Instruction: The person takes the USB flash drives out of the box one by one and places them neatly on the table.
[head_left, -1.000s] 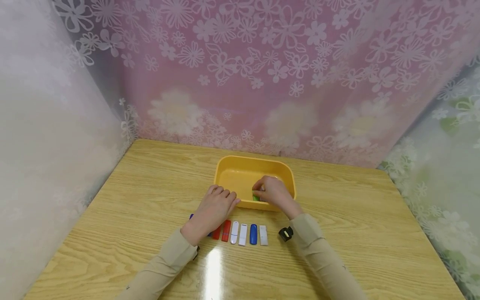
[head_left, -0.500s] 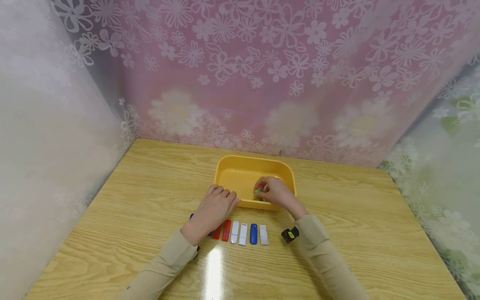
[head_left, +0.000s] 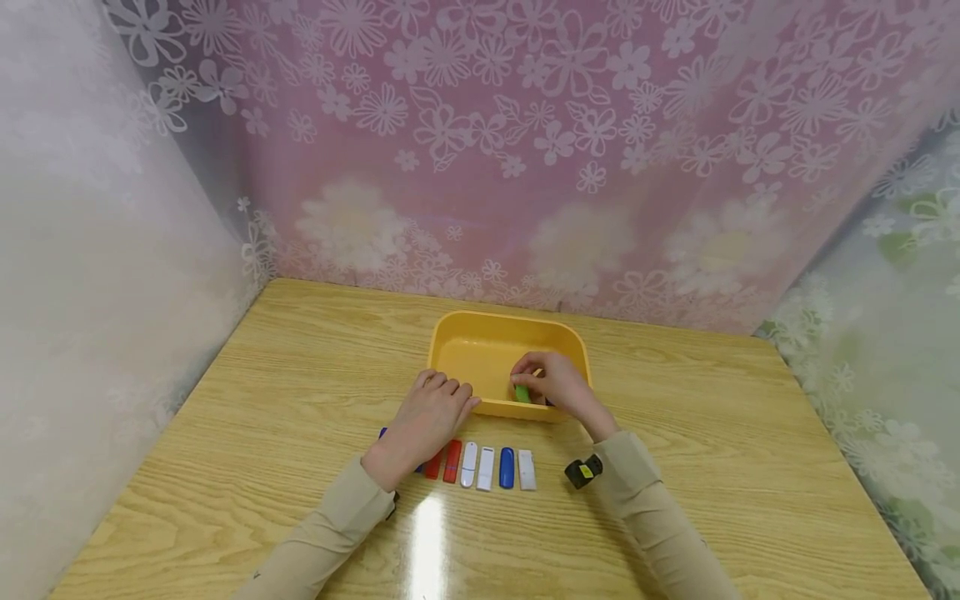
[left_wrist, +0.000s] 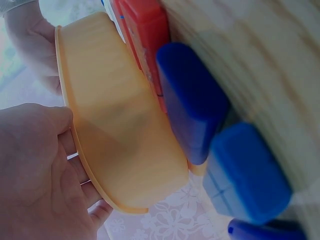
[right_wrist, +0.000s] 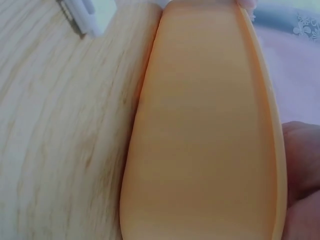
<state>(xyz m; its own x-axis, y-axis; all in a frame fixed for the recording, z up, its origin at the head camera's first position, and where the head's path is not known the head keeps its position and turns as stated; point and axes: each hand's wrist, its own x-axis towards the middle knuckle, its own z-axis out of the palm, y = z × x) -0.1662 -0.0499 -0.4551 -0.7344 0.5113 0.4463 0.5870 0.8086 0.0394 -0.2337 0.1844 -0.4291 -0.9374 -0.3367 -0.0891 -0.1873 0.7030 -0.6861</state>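
A yellow plastic tub [head_left: 487, 318] stands on the table. My left hand [head_left: 427, 415] grips its near rim at the left; in the left wrist view the fingers pass over the rim [left_wrist: 80, 137]. Inside the tub, near its right front corner, my right hand [head_left: 558, 385] pinches a small green stick [head_left: 522, 392] that looks like a USB flash drive. A dark thing lies by that hand, too hidden to name. In the right wrist view the tub's wall [right_wrist: 205, 125] covers most of the right hand [right_wrist: 302, 170].
In front of the tub lies a row of flash drives: red [head_left: 452, 461], white [head_left: 468, 465], another white one [head_left: 486, 469], blue [head_left: 507, 468] and a pale one [head_left: 527, 471]. Blue ones [left_wrist: 192, 100] at the left are partly behind my left arm. Curtains surround the wooden table [head_left: 712, 433].
My right hand has shifted slightly right inside the tub, and the green stick has moved with it and shows more. The left hand and the row have not moved.
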